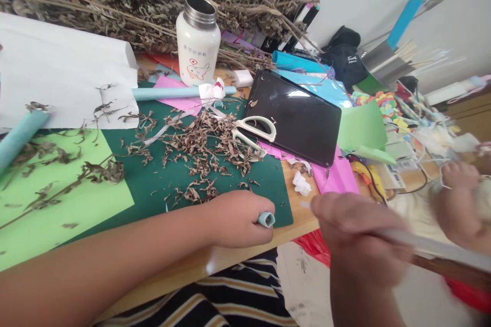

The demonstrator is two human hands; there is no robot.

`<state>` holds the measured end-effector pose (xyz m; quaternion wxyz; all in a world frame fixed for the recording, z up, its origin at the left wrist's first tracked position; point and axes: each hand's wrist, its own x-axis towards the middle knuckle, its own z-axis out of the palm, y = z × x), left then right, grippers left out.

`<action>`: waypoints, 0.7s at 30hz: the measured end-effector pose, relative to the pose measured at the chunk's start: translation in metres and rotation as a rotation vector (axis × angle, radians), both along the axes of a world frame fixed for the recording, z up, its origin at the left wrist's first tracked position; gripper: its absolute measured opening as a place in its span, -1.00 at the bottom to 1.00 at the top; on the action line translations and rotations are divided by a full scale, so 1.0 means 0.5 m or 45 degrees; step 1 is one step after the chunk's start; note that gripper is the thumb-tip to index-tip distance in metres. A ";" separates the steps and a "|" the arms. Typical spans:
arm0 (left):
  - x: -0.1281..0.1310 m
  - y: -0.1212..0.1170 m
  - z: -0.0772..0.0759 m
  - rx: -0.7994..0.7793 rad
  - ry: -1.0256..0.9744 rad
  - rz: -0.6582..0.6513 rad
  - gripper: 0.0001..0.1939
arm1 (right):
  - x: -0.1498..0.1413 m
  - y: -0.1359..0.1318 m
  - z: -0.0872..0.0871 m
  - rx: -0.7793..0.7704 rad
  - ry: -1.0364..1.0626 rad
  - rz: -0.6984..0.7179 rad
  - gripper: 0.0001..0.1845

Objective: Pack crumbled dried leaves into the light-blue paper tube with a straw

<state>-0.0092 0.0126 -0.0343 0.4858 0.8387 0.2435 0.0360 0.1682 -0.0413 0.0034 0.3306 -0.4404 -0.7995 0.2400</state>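
Note:
My left hand is closed around a small rolled tube of blue-green paper, whose open end sticks out beside the thumb. It rests at the front edge of a green cutting mat. To its right, my right hand is smeared by motion, with its fingers curled. A whitish sliver shows at its fingertips, and a pale strip runs right from the fist; I cannot tell whether it is held. Crumbled dry leaves lie on the mat beyond my left hand, beside scissors with cream handles.
A white open bottle stands behind the leaves, before piled dried stalks. A black tablet, crumpled tissue and pink paper lie right. Green paper lies left. Part of another person is blurred at right.

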 end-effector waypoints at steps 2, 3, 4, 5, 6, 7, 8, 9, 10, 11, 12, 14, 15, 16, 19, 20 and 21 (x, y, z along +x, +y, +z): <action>0.001 0.001 -0.002 -0.022 -0.014 -0.009 -0.83 | -0.008 0.004 -0.028 0.091 -0.060 0.054 -0.87; 0.002 0.001 -0.002 -0.027 -0.019 -0.013 -0.84 | -0.015 0.006 -0.040 0.149 -0.114 0.089 -0.79; 0.002 0.001 -0.003 -0.021 -0.021 -0.013 -0.84 | -0.022 0.007 -0.049 0.215 -0.176 0.118 -0.72; 0.003 0.000 -0.004 -0.007 -0.021 -0.013 -0.85 | -0.028 0.009 -0.054 0.289 -0.228 0.142 -0.70; 0.003 0.000 -0.004 0.017 -0.020 -0.011 -0.85 | -0.032 0.010 -0.056 0.358 -0.258 0.149 -0.72; 0.004 -0.001 -0.003 0.046 -0.013 -0.005 -0.86 | -0.035 0.011 -0.055 0.416 -0.280 0.152 -0.75; 0.004 -0.002 -0.003 0.073 -0.002 -0.005 -0.87 | -0.036 0.012 -0.052 0.460 -0.307 0.159 -0.79; 0.004 -0.003 -0.002 0.095 0.009 -0.009 -0.87 | -0.036 0.012 -0.047 0.491 -0.336 0.173 -0.82; 0.005 -0.004 -0.001 0.110 0.020 -0.016 -0.87 | -0.035 0.013 -0.042 0.506 -0.368 0.190 -0.83; 0.005 -0.004 0.000 0.120 0.027 -0.024 -0.87 | -0.034 0.013 -0.036 0.510 -0.401 0.208 -0.84; 0.005 -0.004 0.001 0.129 0.031 -0.030 -0.87 | -0.034 0.013 -0.031 0.510 -0.434 0.226 -0.84; 0.005 -0.004 0.001 0.136 0.028 -0.033 -0.86 | -0.035 0.013 -0.024 0.528 -0.480 0.254 -0.85; 0.005 -0.004 0.000 0.133 0.027 -0.028 -0.86 | -0.036 0.013 -0.023 0.552 -0.485 0.261 -0.86; 0.004 -0.004 0.000 0.127 0.027 -0.022 -0.86 | -0.038 0.013 -0.023 0.583 -0.481 0.266 -0.88; 0.003 -0.004 -0.002 0.097 0.020 -0.008 -0.85 | -0.041 0.013 -0.030 0.670 -0.450 0.271 -0.89; 0.003 -0.004 -0.002 0.086 0.015 -0.006 -0.85 | -0.040 0.014 -0.034 0.671 -0.446 0.273 -0.88; 0.003 -0.004 -0.002 0.076 0.008 -0.005 -0.85 | -0.037 0.014 -0.038 0.659 -0.440 0.277 -0.87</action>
